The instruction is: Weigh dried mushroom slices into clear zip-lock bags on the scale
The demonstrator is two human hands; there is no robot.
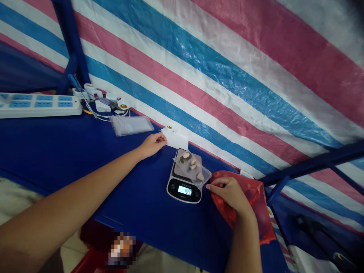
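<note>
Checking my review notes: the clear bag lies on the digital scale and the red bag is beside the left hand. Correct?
No: the red bag is beside the right hand, as the head view shows. The clear bag does lie on the digital scale.

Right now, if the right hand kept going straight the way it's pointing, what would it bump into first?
The right hand would probably meet the clear bag lying on the scale. They look very close; I can't tell whether they already touch.
</note>
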